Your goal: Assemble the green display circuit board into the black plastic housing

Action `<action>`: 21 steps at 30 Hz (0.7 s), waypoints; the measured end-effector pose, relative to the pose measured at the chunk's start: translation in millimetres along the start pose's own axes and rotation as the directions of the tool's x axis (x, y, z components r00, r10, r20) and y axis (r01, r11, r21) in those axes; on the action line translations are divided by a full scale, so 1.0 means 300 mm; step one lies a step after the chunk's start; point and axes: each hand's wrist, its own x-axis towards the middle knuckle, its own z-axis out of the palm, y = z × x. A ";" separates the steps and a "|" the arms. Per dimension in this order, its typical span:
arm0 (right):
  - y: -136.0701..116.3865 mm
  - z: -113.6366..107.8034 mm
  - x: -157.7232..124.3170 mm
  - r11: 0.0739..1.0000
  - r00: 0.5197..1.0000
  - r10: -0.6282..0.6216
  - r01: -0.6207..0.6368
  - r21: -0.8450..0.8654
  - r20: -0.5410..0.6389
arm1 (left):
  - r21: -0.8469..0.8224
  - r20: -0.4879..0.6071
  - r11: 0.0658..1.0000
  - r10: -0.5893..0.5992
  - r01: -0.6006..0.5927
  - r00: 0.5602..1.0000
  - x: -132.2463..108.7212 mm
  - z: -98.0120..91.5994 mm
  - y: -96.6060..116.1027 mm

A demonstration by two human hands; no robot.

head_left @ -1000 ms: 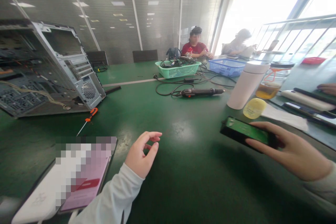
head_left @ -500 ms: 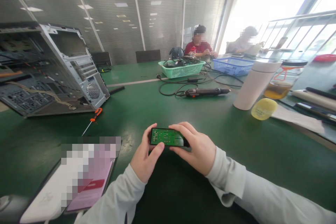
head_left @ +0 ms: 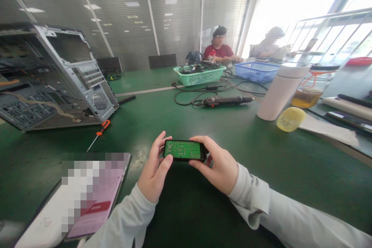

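Note:
A green circuit board in a black housing [head_left: 183, 150] is held level above the green table, its soldered face toward me. My left hand [head_left: 154, 168] grips its left end, thumb on the near edge and fingers behind. Round the right end is my right hand [head_left: 219, 164], thumb at the near edge and index finger along the far edge. The far side and underside of the housing are hidden. Beyond it lies a black electric screwdriver [head_left: 228, 101] with a cord. An orange-handled screwdriver [head_left: 100, 132] rests to the left, by the computer case [head_left: 58, 81].
A phone [head_left: 99, 205] and a white device [head_left: 49, 217] lie at near left, partly pixelated. Farther back are a green basket [head_left: 200, 77] of cables and a blue basket [head_left: 255, 73]. A white bottle [head_left: 280, 93] and yellow container [head_left: 290, 119] stand right. Two people sit beyond.
My left hand has shifted left, its thumb sliding toward the board's left end, so more of the board shows. My right hand keeps its hold. The view has moved slightly.

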 end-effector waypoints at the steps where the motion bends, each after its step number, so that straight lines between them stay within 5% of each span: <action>1: 0.003 0.002 0.001 0.998 0.999 0.041 -0.041 0.049 0.003 | 0.031 0.024 0.999 0.026 -0.027 0.999 -0.001 -0.003 0.003; 6: 0.011 0.005 0.015 0.858 0.951 0.290 -0.309 0.410 0.109 | 0.138 0.125 0.989 0.031 -0.048 0.992 -0.002 -0.015 0.011; 11: 0.002 -0.008 0.033 0.697 0.849 0.472 -0.524 0.489 0.236 | 0.069 0.071 0.996 -0.057 0.052 0.996 0.006 -0.016 0.015; 16: -0.018 -0.029 0.052 0.320 0.590 0.622 -0.792 0.520 0.515 | -0.030 0.091 0.994 -0.097 0.100 0.991 0.010 -0.011 0.037; 21: -0.040 -0.051 0.077 0.042 0.292 0.504 -0.948 0.315 0.813 | 0.012 -0.001 0.986 -0.167 0.167 0.986 0.007 -0.006 0.026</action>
